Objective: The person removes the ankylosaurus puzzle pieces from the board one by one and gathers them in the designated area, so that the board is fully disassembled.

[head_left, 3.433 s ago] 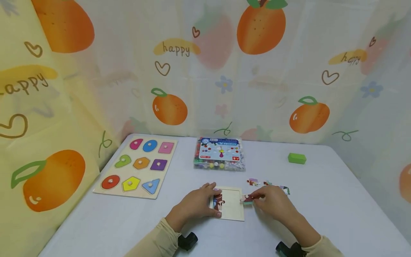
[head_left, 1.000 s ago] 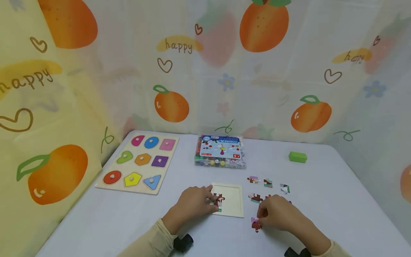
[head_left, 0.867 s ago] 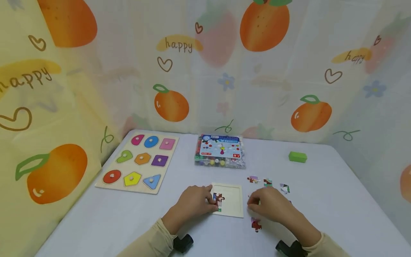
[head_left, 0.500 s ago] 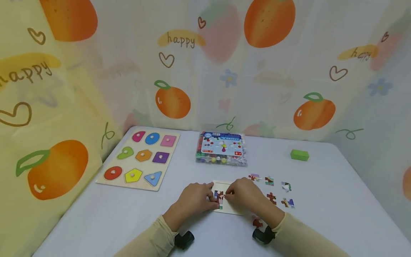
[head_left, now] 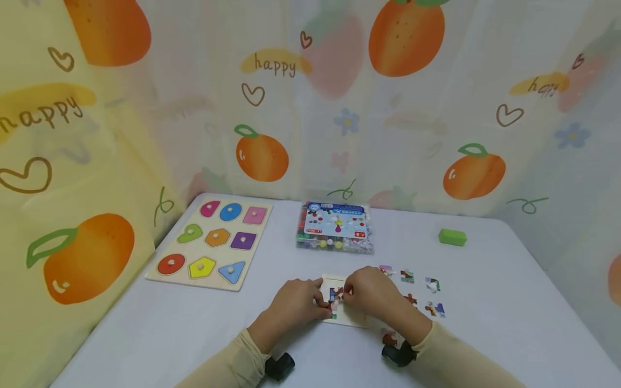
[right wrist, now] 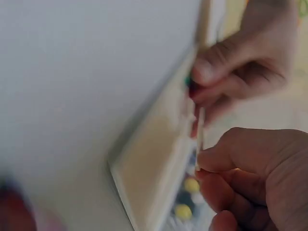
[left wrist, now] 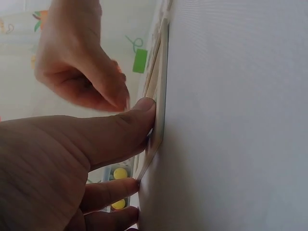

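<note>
A small pale wooden puzzle tray (head_left: 354,315) lies on the white table. My left hand (head_left: 293,304) grips its left side, with the thumb (left wrist: 144,113) at the near edge and other fingers toward the far edge. At the tray's left part sits a jigsaw piece (head_left: 333,311), partly covered by my left fingers. Over the tray, my right hand (head_left: 371,291) pinches another jigsaw piece (head_left: 336,293), blue and brown, between thumb and finger. This piece (right wrist: 200,134) is edge-on and tilted up from the tray in the right wrist view.
Right of the tray lie several loose jigsaw pieces (head_left: 435,309); one (head_left: 390,337) is partly under the right forearm. Behind stands a clear box of beads (head_left: 335,226). A shape-knob board (head_left: 208,242) lies at left, a green block (head_left: 452,237) at back right.
From the loose pieces, my right hand has moved left over the tray with a piece pinched in it. Earlier it set down a different brown piece. My left hand stays at the tray.
</note>
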`<action>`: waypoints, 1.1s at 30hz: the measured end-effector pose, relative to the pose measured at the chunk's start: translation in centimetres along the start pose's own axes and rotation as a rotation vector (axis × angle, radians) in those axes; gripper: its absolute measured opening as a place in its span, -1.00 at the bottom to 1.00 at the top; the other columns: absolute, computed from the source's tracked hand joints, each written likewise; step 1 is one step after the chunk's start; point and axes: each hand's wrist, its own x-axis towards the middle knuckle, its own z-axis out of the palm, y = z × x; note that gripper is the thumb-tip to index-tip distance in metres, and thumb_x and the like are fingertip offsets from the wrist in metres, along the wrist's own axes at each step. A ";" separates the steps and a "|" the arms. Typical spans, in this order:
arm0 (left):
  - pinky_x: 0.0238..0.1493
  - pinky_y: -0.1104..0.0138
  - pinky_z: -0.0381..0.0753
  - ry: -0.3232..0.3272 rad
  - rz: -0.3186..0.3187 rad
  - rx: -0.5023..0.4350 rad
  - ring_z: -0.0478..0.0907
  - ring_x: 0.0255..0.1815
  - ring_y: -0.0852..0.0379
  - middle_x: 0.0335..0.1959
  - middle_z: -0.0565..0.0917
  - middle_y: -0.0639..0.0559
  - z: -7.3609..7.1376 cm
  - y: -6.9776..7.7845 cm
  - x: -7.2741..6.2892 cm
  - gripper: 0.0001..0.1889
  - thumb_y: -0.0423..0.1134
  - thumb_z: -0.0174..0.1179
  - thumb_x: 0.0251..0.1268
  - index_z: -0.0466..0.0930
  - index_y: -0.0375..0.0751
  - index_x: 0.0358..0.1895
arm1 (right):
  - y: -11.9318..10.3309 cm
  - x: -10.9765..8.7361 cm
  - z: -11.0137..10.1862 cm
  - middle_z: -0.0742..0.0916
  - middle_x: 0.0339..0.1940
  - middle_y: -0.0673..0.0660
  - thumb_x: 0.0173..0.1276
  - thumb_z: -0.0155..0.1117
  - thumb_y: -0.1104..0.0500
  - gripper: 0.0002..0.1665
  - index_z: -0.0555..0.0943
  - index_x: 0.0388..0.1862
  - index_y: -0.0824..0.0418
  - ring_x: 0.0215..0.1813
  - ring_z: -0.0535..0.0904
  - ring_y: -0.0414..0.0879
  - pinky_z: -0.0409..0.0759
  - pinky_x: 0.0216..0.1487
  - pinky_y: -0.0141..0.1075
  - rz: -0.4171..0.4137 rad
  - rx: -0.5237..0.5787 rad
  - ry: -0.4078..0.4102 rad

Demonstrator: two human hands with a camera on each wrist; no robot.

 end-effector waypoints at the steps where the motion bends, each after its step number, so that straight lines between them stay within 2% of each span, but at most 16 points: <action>1: 0.05 0.12 0.52 0.001 -0.001 0.000 0.62 0.06 -0.04 0.18 0.61 0.03 0.0 0.0 0.0 -0.84 0.11 0.48 -0.01 0.81 0.19 -0.45 | 0.4 -0.5 -0.4 0.55 -0.66 -0.23 0.16 0.41 0.09 -0.90 0.72 -0.54 -0.02 -0.53 0.40 -0.25 0.42 -0.47 -0.33 0.010 0.006 0.008; 5: -0.02 0.15 0.54 0.014 -0.011 -0.008 0.61 0.07 -0.06 0.18 0.61 0.04 -0.1 0.0 -0.1 -0.85 0.10 0.48 -0.01 0.80 0.19 -0.47 | 2.5 -3.4 -2.4 0.55 -0.66 -0.24 0.13 0.44 0.13 -0.90 0.71 -0.53 -0.03 -0.55 0.41 -0.25 0.43 -0.51 -0.33 0.051 0.091 0.004; 9: -0.03 0.17 0.53 0.012 -0.049 -0.012 0.59 0.09 -0.08 0.19 0.60 0.06 -0.3 -0.1 -0.3 -0.86 0.09 0.49 -0.02 0.78 0.22 -0.51 | 5.4 -7.3 -3.6 0.53 -0.67 -0.24 0.11 0.46 0.20 -0.83 0.68 -0.56 -0.06 -0.55 0.38 -0.30 0.41 -0.53 -0.36 0.036 0.129 -0.026; 14: 0.00 0.13 0.54 -0.022 -0.049 -0.002 0.57 0.15 -0.08 0.21 0.59 0.05 -0.1 0.2 -0.3 -0.84 0.13 0.46 0.00 0.78 0.21 -0.47 | 8.2 -11.8 -3.4 0.47 -0.69 -0.28 0.08 0.49 0.14 -0.77 0.64 -0.59 -0.18 -0.55 0.33 -0.36 0.34 -0.54 -0.39 0.053 0.086 -0.084; 17: 0.00 0.13 0.54 -0.025 -0.020 0.019 0.57 0.15 -0.07 0.21 0.59 0.03 0.1 0.2 -0.2 -0.82 0.16 0.43 0.03 0.78 0.20 -0.45 | 9.2 -13.2 -3.0 0.46 -0.69 -0.28 0.07 0.53 0.06 -0.78 0.63 -0.58 -0.21 -0.54 0.32 -0.37 0.32 -0.54 -0.39 0.081 0.091 -0.112; 23: 0.18 0.06 0.45 -0.035 0.007 0.022 0.53 0.22 -0.02 0.23 0.58 0.07 0.0 -0.4 -0.3 -0.90 0.06 0.36 0.17 0.77 0.22 -0.42 | 9.9 -13.5 -2.3 0.49 -0.67 -0.31 0.10 0.52 -0.02 -0.78 0.62 -0.60 -0.24 -0.53 0.34 -0.37 0.34 -0.53 -0.38 0.051 0.105 -0.139; 26: 0.23 0.04 0.40 -0.052 0.031 0.002 0.51 0.23 0.02 0.23 0.57 0.11 -0.3 -0.8 -0.3 -0.97 -0.03 0.37 0.16 0.78 0.23 -0.37 | 9.6 -13.1 -2.5 0.49 -0.67 -0.33 0.10 0.53 -0.03 -0.76 0.60 -0.61 -0.25 -0.53 0.34 -0.38 0.34 -0.53 -0.38 0.034 0.103 -0.136; 29: 0.21 0.07 0.41 -0.063 0.034 -0.015 0.57 0.14 0.10 0.23 0.57 0.16 -0.5 -1.1 -0.2 -0.93 -0.05 0.39 0.13 0.78 0.26 -0.32 | 8.3 -12.0 -2.7 0.50 -0.67 -0.31 0.12 0.51 -0.02 -0.78 0.61 -0.58 -0.23 -0.55 0.35 -0.36 0.35 -0.55 -0.38 0.034 0.144 -0.108; 33: 0.14 0.11 0.45 -0.071 -0.001 -0.026 0.58 0.06 0.14 0.22 0.57 0.21 -0.7 -1.3 0.0 -0.79 -0.01 0.42 0.08 0.74 0.26 -0.17 | 5.0 -9.2 -2.0 0.53 -0.66 -0.28 0.21 0.45 -0.02 -0.89 0.67 -0.47 -0.18 -0.56 0.38 -0.32 0.37 -0.55 -0.35 0.051 0.213 -0.088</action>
